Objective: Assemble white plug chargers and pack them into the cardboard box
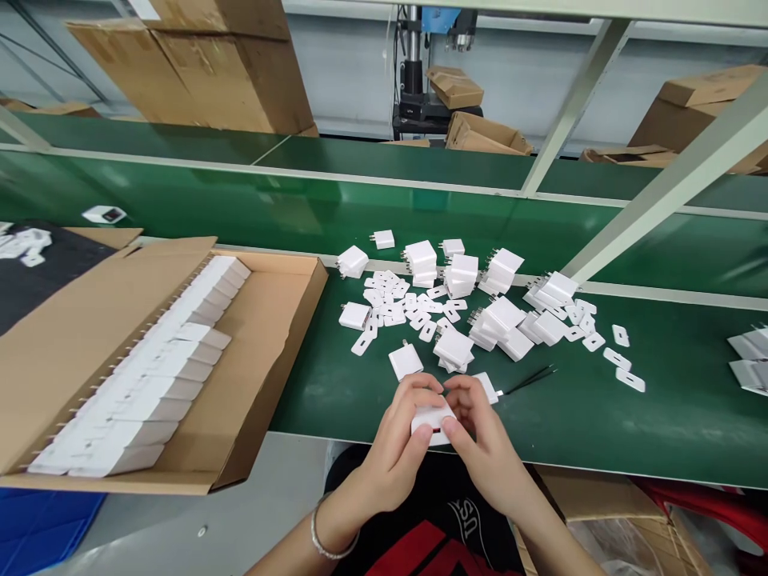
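Note:
Close to my body, at the table's front edge, I hold a white charger (428,418) with a dark slot in the end facing me. My left hand (396,452) grips its left side, and my right hand (483,440) closes on the right side, its thumb by the slot. Just beyond my right fingers lies another white charger (485,388) with a white plug and black wires (531,379) at its end. A single charger (406,362) rests beyond my left fingers. Behind it are stacked chargers (454,347) and a heap of small slotted white end plates (385,294).
An open cardboard tray (264,384) on the left holds rows of chargers (144,392). Loose end plates (630,380) and more chargers (750,360) lie to the right. A slanted metal post (666,176) rises at the right; cardboard boxes (204,72) stand on the shelf behind.

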{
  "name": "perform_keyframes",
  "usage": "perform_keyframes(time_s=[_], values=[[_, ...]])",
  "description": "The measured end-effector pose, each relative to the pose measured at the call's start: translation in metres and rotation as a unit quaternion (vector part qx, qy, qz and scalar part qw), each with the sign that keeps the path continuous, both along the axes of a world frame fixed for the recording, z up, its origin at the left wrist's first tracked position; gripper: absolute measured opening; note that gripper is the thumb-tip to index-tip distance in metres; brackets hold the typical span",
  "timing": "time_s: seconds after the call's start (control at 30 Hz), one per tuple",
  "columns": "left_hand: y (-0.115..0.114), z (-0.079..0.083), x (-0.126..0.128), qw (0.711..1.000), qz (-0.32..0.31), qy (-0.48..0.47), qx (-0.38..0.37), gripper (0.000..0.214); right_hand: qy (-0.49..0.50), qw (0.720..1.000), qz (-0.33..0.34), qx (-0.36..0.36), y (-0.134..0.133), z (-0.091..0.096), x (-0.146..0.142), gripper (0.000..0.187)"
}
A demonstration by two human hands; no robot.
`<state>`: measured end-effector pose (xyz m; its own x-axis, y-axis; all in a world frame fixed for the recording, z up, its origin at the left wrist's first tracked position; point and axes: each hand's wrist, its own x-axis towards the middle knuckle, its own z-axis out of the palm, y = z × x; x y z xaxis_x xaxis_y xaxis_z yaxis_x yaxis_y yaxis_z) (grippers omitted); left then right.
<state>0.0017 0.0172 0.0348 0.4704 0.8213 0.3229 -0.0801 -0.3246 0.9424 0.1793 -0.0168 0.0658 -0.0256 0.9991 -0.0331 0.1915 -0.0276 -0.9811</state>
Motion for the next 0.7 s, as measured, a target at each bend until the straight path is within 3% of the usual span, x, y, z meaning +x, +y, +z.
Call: perform_keyframes(time_s=[0.1,0.2,0.43,0.57,0.63,0.7], values=[[0.001,-0.003,0.000,0.999,0.007,-0.021,0.049,0.029,0.034,0.998,0.047,-0.012,-0.003,0.001,-0.004,0.041],[0.004,-0.003,0.001,0.997,0.013,-0.034,0.075,0.030,0.055,0.998,0.040,-0.006,-0.005,-0.002,-0.007,0.045],[0.008,0.002,0.001,0.998,-0.005,-0.023,0.066,0.023,-0.014,0.999,0.042,0.019,-0.004,-0.003,-0.006,0.039],[0.010,-0.004,-0.006,0.998,0.022,-0.018,0.048,0.025,-0.166,0.982,0.087,0.037,0.001,0.029,0.015,0.036],[0.012,-0.013,-0.018,0.996,0.083,-0.018,0.027,0.027,-0.205,0.973,0.027,0.108,0.015,0.052,0.041,0.039],[0.015,-0.026,-0.034,0.987,0.161,0.007,-0.006,0.031,-0.214,0.954,-0.094,0.186,0.047,0.074,0.079,0.042]])
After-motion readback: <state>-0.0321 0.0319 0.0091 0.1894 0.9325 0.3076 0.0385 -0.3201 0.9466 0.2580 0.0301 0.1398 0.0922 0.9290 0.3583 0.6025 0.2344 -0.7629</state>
